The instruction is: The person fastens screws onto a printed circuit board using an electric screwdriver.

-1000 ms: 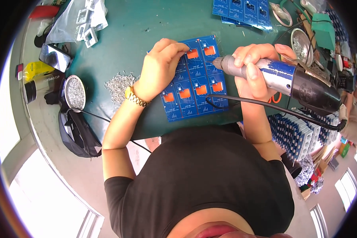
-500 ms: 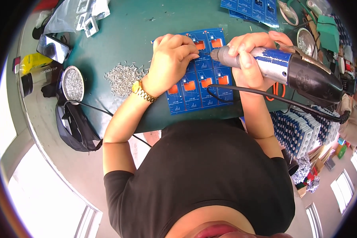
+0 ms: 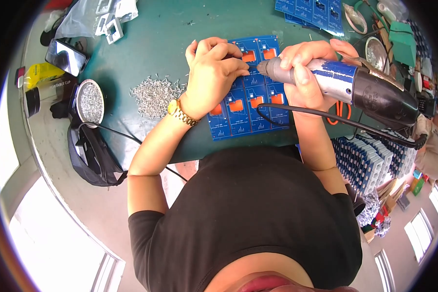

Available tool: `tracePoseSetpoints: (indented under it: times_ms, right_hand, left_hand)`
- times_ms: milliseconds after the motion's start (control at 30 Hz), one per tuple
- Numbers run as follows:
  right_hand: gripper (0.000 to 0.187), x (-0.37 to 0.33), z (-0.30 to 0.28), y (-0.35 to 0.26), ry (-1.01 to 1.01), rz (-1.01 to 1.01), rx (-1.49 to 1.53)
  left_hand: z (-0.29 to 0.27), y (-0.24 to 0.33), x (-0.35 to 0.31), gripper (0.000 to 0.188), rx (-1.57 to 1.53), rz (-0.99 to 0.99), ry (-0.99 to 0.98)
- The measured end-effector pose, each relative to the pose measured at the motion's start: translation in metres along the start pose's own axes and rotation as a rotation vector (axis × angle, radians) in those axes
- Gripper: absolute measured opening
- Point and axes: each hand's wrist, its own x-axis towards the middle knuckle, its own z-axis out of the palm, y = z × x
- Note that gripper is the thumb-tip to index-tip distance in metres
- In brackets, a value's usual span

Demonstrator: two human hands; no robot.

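A blue circuit board panel (image 3: 238,119) with orange rectangles lies on the green table. Over its upper left part is my left hand (image 3: 213,70), wearing a gold watch. Its thumb and forefinger are pinched together close to the driver's tip; whatever they hold is too small to make out. My right hand (image 3: 304,73) is wrapped round an electric screwdriver (image 3: 336,78) with a blue, silver and black body. The driver lies nearly level, its tip pointing left above the panel. Left of my left hand spreads a heap of small screws (image 3: 155,96).
A round dish of screws (image 3: 90,103) and a phone (image 3: 67,57) stand at the left. More blue panels (image 3: 316,14) lie at the far right, near another metal dish (image 3: 375,52). The driver's black cable (image 3: 345,121) crosses the panel's right side. White frames (image 3: 114,30) lie far left.
My left hand has shifted slightly right, its fingertips now nearer the driver's tip. My right hand and the screwdriver have barely moved.
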Motion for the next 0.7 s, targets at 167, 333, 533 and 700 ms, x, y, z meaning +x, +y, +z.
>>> tracePoseSetpoints:
  times_ms: [167, 333, 533, 700]
  right_hand:
    - [0.063, -0.005, -0.004, 0.010, -0.056, -0.053, 0.124]
    - [0.064, -0.004, -0.006, 0.012, -0.096, -0.042, 0.200]
    - [0.064, -0.003, -0.006, 0.015, -0.128, -0.065, 0.168]
    - [0.073, -0.004, -0.002, 0.006, -0.282, -0.046, -0.075]
  left_hand:
    - [0.005, 0.001, -0.002, 0.010, -0.089, -0.112, 0.052]
    - [0.006, -0.002, -0.002, 0.011, -0.083, -0.082, 0.049]
    - [0.004, -0.002, 0.004, 0.009, -0.089, -0.120, -0.020]
    - [0.002, -0.002, 0.002, 0.009, -0.086, -0.137, -0.053]
